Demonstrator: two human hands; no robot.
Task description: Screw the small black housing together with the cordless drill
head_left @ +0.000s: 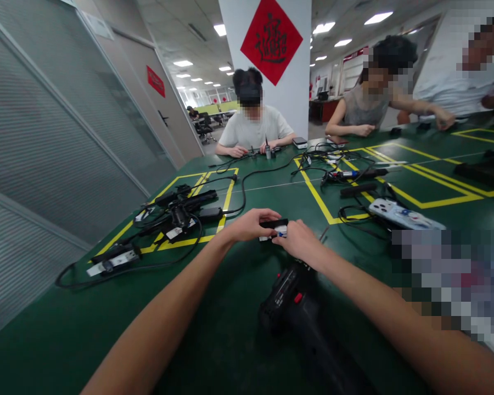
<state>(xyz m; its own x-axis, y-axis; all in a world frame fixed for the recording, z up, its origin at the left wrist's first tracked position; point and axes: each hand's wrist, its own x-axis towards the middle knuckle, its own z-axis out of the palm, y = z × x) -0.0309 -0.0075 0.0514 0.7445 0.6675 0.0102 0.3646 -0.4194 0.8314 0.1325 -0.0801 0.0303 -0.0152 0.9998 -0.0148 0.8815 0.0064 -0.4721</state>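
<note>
Both my hands meet over the green table (107, 329) at its middle. My left hand (251, 224) has its fingers curled round one end of a small black device (274, 223) with a white label. My right hand (298, 241) pinches the other end, where a bit of white and blue shows. A black tool with a red button (290, 296) lies on the table just under my right wrist.
A heap of black adapters and cables (177, 214) lies at the left inside yellow tape lines. A white phone (399, 214) and more cables lie at the right. Three other people sit at the far side of the table.
</note>
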